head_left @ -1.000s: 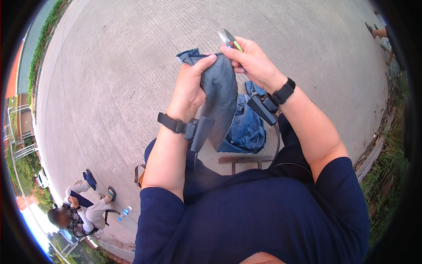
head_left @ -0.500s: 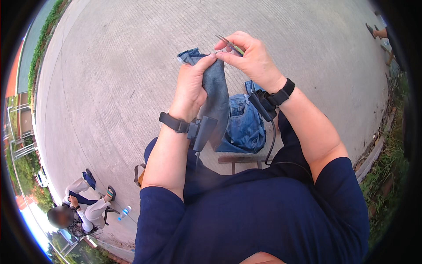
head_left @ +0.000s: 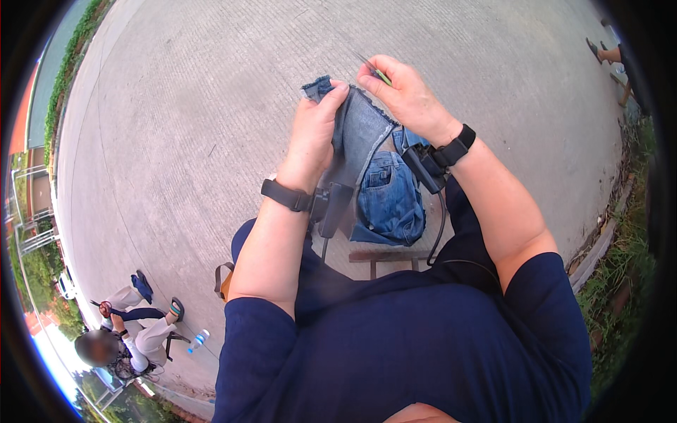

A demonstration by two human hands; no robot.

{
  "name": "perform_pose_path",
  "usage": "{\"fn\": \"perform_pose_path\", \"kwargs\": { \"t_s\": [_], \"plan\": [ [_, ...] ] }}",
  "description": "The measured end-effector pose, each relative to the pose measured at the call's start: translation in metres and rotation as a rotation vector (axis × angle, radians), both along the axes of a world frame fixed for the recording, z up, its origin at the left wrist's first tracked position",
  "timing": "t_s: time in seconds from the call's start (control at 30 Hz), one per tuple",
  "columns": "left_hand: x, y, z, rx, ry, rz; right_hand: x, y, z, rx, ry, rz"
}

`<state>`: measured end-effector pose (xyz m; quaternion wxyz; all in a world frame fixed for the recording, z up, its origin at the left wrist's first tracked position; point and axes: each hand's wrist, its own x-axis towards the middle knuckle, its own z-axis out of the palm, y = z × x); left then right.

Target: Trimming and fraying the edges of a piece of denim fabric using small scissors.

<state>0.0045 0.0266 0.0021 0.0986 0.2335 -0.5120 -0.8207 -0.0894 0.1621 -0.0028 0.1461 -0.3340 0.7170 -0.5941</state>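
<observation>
Between thumb and fingers, my left hand (head_left: 315,134) pinches a piece of faded denim (head_left: 363,121) at its upper end. The cloth hangs down to the right of that hand, with a dark frayed upper edge and a pale seam along its right side. My right hand (head_left: 409,97) is closed around thread snips (head_left: 381,75) with a green handle; their thin metal tips point up and left, apart from the cloth. Below and behind the hanging denim lies a bunched pair of blue jeans (head_left: 389,201), one pocket showing. Part of it is covered by the cloth.
A small wooden stool (head_left: 391,256) stands in front of my lap. To the lower left a seated person (head_left: 134,331) handles dark cloth, with a water bottle (head_left: 199,341) nearby on the concrete (head_left: 197,141). Grass (head_left: 613,310) borders the right side.
My left hand has shifted slightly right, and the denim has swung out flatter, showing its frayed edge. My right hand has drawn away from the cloth with the snips.
</observation>
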Motion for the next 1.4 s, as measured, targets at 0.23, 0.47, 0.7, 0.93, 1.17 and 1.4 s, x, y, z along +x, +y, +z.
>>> {"fn": "perform_pose_path", "kwargs": {
  "t_s": [0.23,0.47,0.7,0.93,1.17,1.4],
  "plan": [
    [0.002,-0.010,0.004,-0.021,-0.094,-0.246,0.006,0.001,-0.001,0.039,0.341,-0.019],
    [0.002,-0.004,0.005,0.059,-0.126,-0.354,0.006,0.002,-0.007,0.175,0.536,-0.137],
    [0.006,-0.009,0.012,0.103,-0.173,-0.423,0.002,0.004,0.007,-0.141,-0.584,0.184],
    [0.011,-0.005,0.011,-0.052,-0.190,-0.634,0.005,0.006,0.011,-0.111,-0.643,0.230],
    [0.015,0.011,0.003,-0.081,-0.213,-0.679,-0.048,0.025,0.004,-0.129,-0.424,-0.131],
    [-0.001,-0.016,-0.001,0.173,-0.128,-0.338,-0.056,0.032,-0.041,0.320,0.701,-0.313]
  ]
}}
